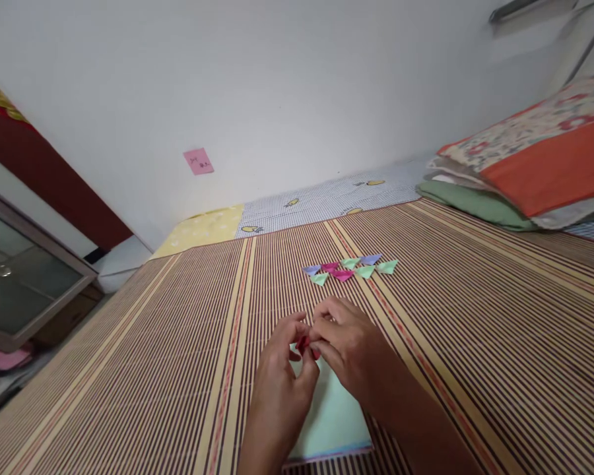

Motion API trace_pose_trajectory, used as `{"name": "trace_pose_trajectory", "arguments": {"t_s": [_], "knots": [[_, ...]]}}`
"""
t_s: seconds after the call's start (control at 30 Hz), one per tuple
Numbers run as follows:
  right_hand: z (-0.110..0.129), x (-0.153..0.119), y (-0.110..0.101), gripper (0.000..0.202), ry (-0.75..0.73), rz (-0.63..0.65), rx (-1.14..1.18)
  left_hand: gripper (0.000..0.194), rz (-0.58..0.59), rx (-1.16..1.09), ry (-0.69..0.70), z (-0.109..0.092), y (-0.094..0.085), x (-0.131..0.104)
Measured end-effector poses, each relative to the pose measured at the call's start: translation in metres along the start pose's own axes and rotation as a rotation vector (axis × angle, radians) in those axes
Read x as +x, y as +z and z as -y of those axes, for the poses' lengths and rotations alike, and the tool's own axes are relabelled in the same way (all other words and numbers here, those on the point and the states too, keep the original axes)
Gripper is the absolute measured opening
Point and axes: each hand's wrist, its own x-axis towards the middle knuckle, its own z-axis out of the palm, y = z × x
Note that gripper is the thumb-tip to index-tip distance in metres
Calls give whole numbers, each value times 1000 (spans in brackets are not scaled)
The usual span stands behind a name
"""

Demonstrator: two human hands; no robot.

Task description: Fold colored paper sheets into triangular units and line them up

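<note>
Just above a pale green stack of paper [334,415] on the striped mat [153,343], two bare hands meet over a small red piece of paper [303,344]. The left hand [282,373] has its grip closed on it between thumb and fingers, and the right hand [351,343] pinches at its other side with thumb and fingertips; the fingers hide much of its shape. Blue and pink edges show along the near side of the stack, which lies partly under both hands. Beyond the hands, eight folded paper pieces [350,263] lie in two slanting rows of four, close together: four light green, two magenta, two lilac. At the mat's far edge, a yellow cloth [198,227] adjoins a blue checked cloth [317,194] along the white wall [277,86], where a pink note [198,161] hangs. Farther right sits a floral and orange cushion [549,152] on green bedding [475,204].
</note>
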Motion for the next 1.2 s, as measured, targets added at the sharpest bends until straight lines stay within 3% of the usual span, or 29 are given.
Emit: {"name": "trace_pose_trajectory", "arguments": {"t_s": [0.27, 0.47, 0.63, 0.8, 0.9, 1.0, 1.2], "knots": [[6, 1, -4, 21, -10, 120, 27, 18, -70, 192, 84, 1, -3, 2], [4, 0, -8, 20, 58, 151, 95, 18, 10, -10, 52, -1, -9, 2], [5, 1, -8, 17, 89, 52, 218, 18, -60, -178, 21, -7, -8, 0], [4, 1, -1, 16, 240, -213, 235, 11, -233, -133, 37, -10, -3, 1], [4, 0, 5, 14, 346, -183, 285, 12, -335, -45, 95, -10, 0, 1], [8, 0, 11, 12, 350, -169, 306, 14, -393, 19, 148, -9, 2, 1], [11, 1, 15, 14, 283, -226, 118, 13, -356, 84, 158, -8, 4, 0]]}}
